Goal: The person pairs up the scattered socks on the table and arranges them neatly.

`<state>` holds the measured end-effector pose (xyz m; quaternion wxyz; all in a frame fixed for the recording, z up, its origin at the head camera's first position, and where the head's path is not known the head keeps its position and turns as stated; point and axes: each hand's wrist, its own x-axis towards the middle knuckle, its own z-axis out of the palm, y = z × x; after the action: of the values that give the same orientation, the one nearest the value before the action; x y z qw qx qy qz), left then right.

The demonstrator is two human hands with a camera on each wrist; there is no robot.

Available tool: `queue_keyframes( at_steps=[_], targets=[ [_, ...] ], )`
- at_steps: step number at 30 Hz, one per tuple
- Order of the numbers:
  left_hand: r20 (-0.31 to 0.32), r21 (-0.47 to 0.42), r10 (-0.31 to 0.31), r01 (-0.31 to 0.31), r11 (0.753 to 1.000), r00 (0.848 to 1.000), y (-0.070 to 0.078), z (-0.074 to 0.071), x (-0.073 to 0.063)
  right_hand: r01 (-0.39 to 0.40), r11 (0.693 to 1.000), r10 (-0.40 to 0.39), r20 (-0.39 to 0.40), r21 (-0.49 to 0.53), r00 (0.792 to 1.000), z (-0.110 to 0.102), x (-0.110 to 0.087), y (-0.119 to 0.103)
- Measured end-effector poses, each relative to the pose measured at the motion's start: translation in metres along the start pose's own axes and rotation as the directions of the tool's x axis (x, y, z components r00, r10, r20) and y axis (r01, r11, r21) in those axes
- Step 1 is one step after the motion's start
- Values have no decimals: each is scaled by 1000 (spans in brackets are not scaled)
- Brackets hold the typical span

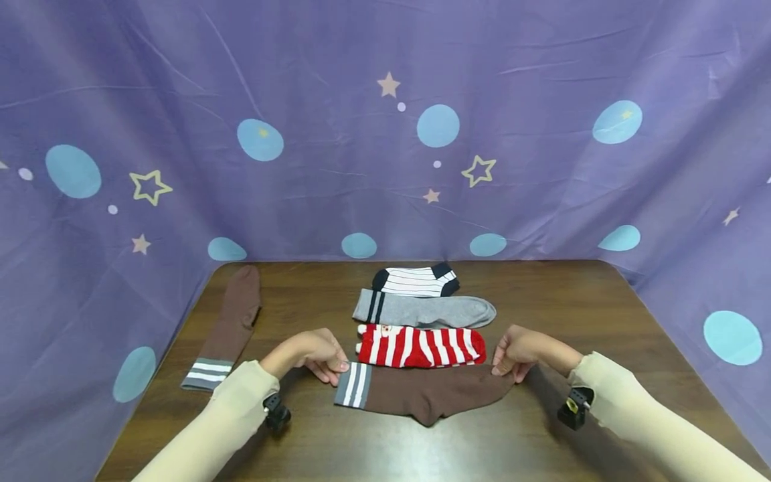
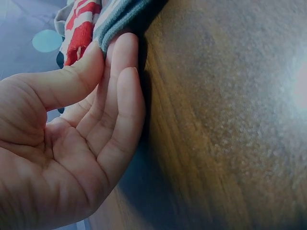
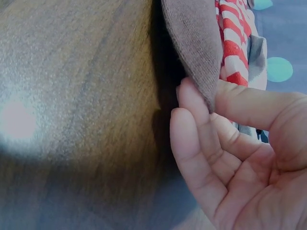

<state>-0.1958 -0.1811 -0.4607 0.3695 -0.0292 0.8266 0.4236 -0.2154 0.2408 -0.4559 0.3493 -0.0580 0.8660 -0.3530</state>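
A brown sock with a grey cuff and white stripes stretches sideways between both hands at the front of the row. At its cuff, my left hand pinches the upper corner between thumb and fingers; the left wrist view shows the grey cuff caught there. The toe end is pinched by my right hand, and the brown fabric hangs from thumb and fingertips in the right wrist view. Just behind it lies a red-and-white striped sock, its near edge close to the brown sock.
Behind the striped sock lie a grey sock with black bands and a white-and-black ankle sock. Another brown sock lies alone at the left of the wooden table. A purple curtain surrounds the table's back and sides.
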Motion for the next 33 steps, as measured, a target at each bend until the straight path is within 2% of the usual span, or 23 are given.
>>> queue_keyframes(
  at_steps=[9, 16, 23, 27, 33],
  targets=[
    [-23, 12, 19, -19, 1000, 1000, 1, 3, -5, 42, 999, -42, 8, -1, 999, 0, -2, 1],
    [-13, -8, 38, -38, 999, 999, 2, 5, -12, 80, 996, -80, 0, -24, 997, 2, -7, 1],
    [-71, 40, 71, -69, 997, 995, 7, 10, -20, 135, 988, -136, -15, -80, 991, 4, -12, -6],
    [-84, 56, 89, -84, 995, 993, 8, 13, -23, 158, 980, -158, 3, -121, 987, 0, -14, -8],
    [-102, 33, 101, -98, 995, 990, 7, 13, -29, 152, 980, -146, 55, -127, 988, -16, -12, -16]
  ],
)
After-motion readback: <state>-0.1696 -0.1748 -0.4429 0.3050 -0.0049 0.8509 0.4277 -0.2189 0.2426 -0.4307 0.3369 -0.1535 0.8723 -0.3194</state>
